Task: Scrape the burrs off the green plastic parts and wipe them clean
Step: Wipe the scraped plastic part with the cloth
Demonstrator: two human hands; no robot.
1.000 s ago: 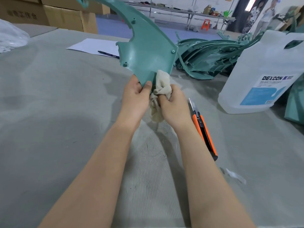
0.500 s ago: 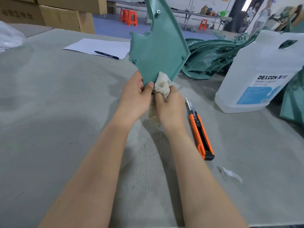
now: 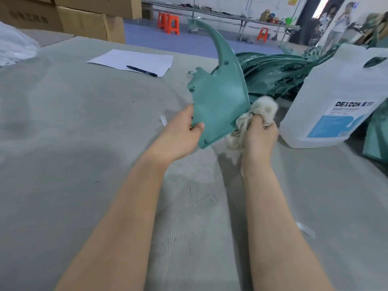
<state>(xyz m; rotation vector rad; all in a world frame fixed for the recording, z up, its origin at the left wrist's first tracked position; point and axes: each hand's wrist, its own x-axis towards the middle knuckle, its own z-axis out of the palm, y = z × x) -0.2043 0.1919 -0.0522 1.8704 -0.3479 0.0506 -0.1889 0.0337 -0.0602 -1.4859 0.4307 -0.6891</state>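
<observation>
A curved green plastic part [image 3: 218,101] stands tilted above the grey table, its thin arm pointing up and back. My left hand [image 3: 182,133] pinches its lower left edge. My right hand [image 3: 259,135] is closed on a crumpled off-white cloth [image 3: 260,113], which presses against the part's right rim. A pile of more green parts [image 3: 279,68] lies behind, at the back right. The orange knife seen earlier is out of sight, hidden behind my right arm.
A large white DEXCON jug [image 3: 336,97] stands at the right, close to my right hand. A sheet of paper [image 3: 134,60] with a pen [image 3: 141,71] lies at the back. Cardboard boxes [image 3: 84,19] stack at the far left. Small white scraps [image 3: 305,229] lie on the table.
I have turned the green part so its thin arm swings right. The cloth has slid from the part's bottom tip to its right rim. The view shifted and the knife dropped out of sight.
</observation>
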